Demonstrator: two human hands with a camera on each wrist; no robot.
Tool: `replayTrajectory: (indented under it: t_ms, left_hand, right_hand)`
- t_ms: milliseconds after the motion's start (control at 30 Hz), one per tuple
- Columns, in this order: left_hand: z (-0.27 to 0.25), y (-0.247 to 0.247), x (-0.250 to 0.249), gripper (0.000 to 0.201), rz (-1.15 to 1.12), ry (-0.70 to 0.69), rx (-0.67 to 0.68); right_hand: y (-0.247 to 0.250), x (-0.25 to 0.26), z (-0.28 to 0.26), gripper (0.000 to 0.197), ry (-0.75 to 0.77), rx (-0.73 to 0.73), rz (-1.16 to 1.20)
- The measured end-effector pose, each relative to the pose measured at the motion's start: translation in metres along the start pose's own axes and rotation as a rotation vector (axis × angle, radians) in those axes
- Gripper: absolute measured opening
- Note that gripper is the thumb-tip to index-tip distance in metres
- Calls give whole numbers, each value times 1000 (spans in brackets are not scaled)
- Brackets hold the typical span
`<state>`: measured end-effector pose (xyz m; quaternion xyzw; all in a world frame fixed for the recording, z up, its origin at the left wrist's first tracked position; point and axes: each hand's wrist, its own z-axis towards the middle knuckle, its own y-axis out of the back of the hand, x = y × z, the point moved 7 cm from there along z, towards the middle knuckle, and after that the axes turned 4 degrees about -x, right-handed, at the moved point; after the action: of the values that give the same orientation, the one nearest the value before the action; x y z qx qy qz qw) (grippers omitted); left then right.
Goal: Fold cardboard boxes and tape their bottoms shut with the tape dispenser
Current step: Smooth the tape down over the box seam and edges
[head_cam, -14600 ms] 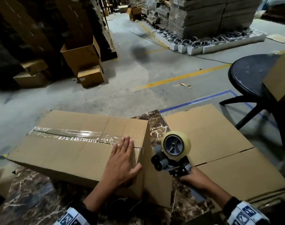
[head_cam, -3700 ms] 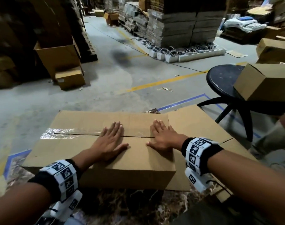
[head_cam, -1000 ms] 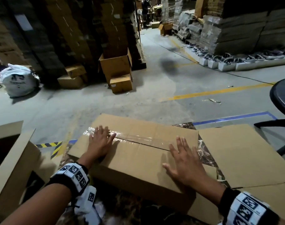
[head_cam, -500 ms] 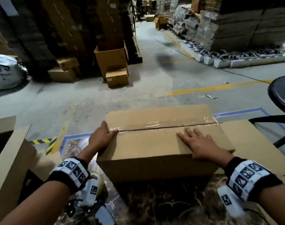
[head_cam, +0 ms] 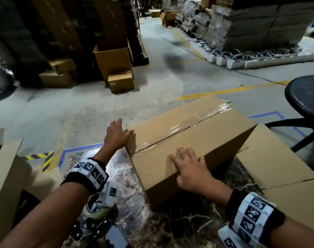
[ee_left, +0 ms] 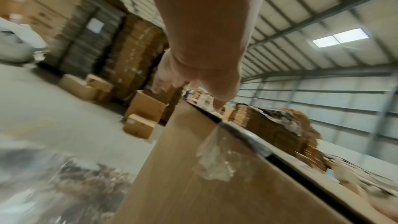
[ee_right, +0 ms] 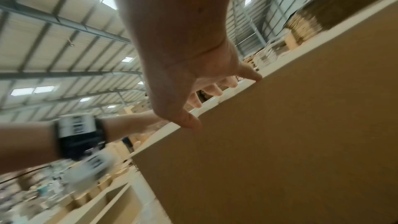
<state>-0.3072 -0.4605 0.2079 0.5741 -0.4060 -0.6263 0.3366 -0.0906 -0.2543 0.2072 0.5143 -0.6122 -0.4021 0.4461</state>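
Note:
A folded cardboard box (head_cam: pixel 197 140) stands on the marble table (head_cam: pixel 127 190), turned at an angle, with clear tape (head_cam: pixel 181 126) along its top seam. My left hand (head_cam: pixel 117 135) touches the box's left end, thumb on the top corner, fingers straight. My right hand (head_cam: pixel 188 169) lies flat over the near top edge with fingers spread. The left wrist view shows the box (ee_left: pixel 204 168) end with a crumpled tape tail (ee_left: pixel 215 159). In the right wrist view my right hand (ee_right: pixel 211 98) has its fingertips on the box (ee_right: pixel 280 142) edge. The tape dispenser (head_cam: pixel 97 217) lies under my left forearm.
Flat cardboard sheets (head_cam: pixel 277 176) lie on the table at the right. A black round stool (head_cam: pixel 306 97) stands at the far right. An open box (head_cam: pixel 8 176) sits at the left edge. More boxes (head_cam: pixel 117 68) and pallet stacks (head_cam: pixel 251 24) stand across the concrete floor.
The box has swung counter-clockwise, its right end going away from me. My left hand moved from the top seam to the left end; my right hand slid to the near edge.

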Motion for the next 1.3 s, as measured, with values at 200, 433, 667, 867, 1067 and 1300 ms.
replayTrajectory:
  t_ms: [200,433,667,867,1067,1300]
  left_hand:
    - [-6,-30,8,39,-160,-21,-38]
    - [-68,-34,8,41,-57,34,-90]
    - [-137,-51,-48,59,-29,3,8]
    - [-170,-68,-111,73,103,-269,-150]
    - [-193,-114,-176,75,288,-850,5]
    - [-202,-121,-172,70,381,-865,-80]
  right_hand:
    - [-12,-16,6,78,106,-4,-81]
    - [7,-77,16,84,148,94,97]
    - [30,-125,13,64,-51,-92,191]
    - [29,-126,-4,58,223,-151,257]
    - [-8,-133,-15,96,333,-169,19]
    - [-20,-133,-16,87,363,-214,-50]
